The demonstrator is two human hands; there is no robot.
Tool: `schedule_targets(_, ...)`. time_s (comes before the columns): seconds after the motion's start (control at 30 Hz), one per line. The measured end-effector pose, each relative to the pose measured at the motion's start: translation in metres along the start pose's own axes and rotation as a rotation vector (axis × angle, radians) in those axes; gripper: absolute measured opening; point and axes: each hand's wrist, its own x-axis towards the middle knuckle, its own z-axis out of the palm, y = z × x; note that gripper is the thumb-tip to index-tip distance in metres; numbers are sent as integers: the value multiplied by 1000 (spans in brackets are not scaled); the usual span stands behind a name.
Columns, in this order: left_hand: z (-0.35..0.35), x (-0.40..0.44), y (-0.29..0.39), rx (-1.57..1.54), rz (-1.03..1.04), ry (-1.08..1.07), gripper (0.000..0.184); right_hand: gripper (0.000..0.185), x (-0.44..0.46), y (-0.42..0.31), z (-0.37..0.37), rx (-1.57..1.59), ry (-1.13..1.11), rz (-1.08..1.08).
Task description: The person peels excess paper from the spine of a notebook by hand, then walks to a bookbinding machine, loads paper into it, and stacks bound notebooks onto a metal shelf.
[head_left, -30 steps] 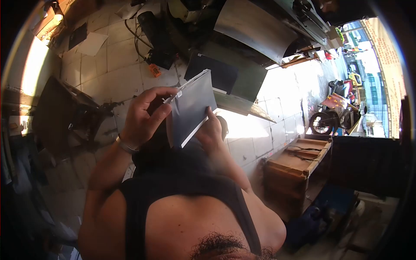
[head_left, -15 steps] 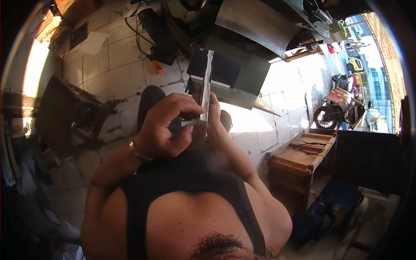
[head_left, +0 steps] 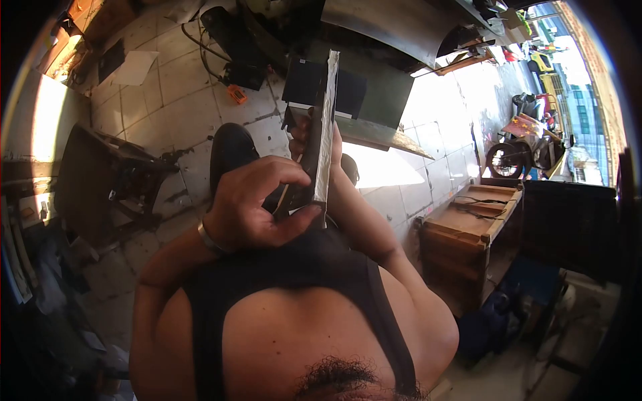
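A thin dark panel (head_left: 326,140) stands on edge in front of my chest, its narrow side, covered in rough whitish material, turned up towards me. My right hand (head_left: 336,144) holds it around the far part, with fingertips showing on the left face and the palm on the other side. My left hand (head_left: 257,204) is curled at its near end, the index finger against the left face and the thumb at the lower edge. A small pale strip shows between the left fingers; what it is cannot be made out.
Dark flat sheets (head_left: 384,93) lie beyond the panel. An orange object (head_left: 237,94) and a cardboard piece (head_left: 137,67) are on the tiled floor (head_left: 184,83). A dark chair-like object (head_left: 93,184) is left, a wooden drawer unit (head_left: 461,227) right, a motorcycle (head_left: 511,159) outside.
The panel has turned from showing its broad grey face to showing its narrow edge. My left hand has moved right and down to the panel's near end. My right hand has moved farther up the panel.
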Motion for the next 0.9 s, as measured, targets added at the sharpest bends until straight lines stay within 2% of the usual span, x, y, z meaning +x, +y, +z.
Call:
schedule_targets(0.13, 2, -1, -2, 33, 58, 17, 30, 38, -4, 1, 7, -31, 87, -58)
schedule_targets(0.4, 4, -2, -2, 107, 113, 41, 32, 36, -2, 3, 1, -68, 30, -53)
schedule_targets(0.9, 4, -5, -1, 21, 22, 44, 24, 41, -2, 7, -5, -116, 52, -58)
